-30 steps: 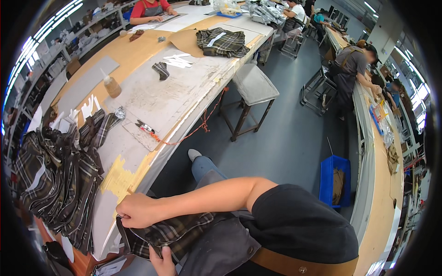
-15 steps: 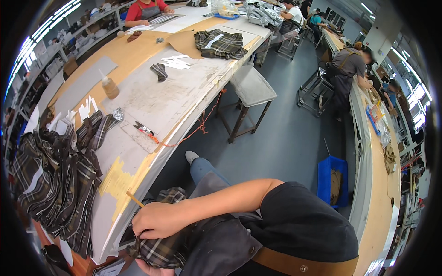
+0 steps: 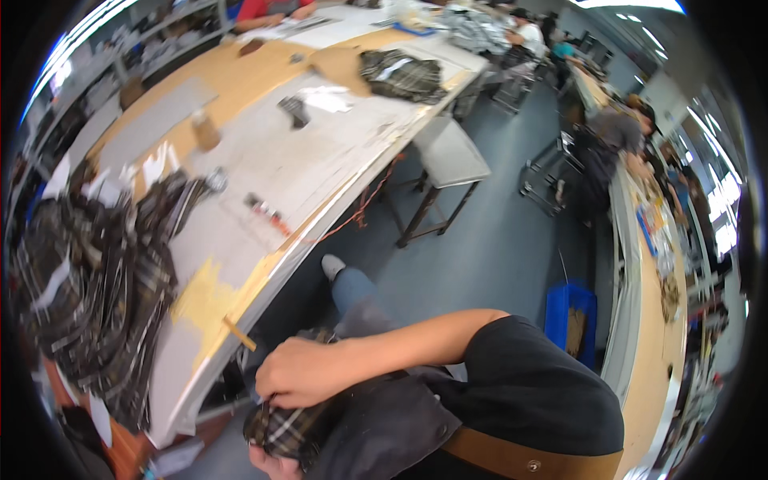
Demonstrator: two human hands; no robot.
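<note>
In front of my dark apron, a brown plaid fabric piece is held low beside the table edge. My right hand reaches across from the right, its fingers closed on the upper part of the cloth. Below it, partly cut off by the lower edge, my left hand grips the bottom of the same cloth. A thin tan stick points up and left beside my right knuckles; whether my hand holds it I cannot tell. On the table lies a heap of plaid pieces with zippers.
Small snips with an orange cord lie near the table edge. Further off are a brown bottle, white strips and a plaid stack. A stool and a blue bin stand on the floor. Several people work beyond.
My view has shifted and is blurred. Both hands, with the plaid fabric piece, appear further right, away from the table edge. The stick's near end no longer visibly overlaps my right hand.
</note>
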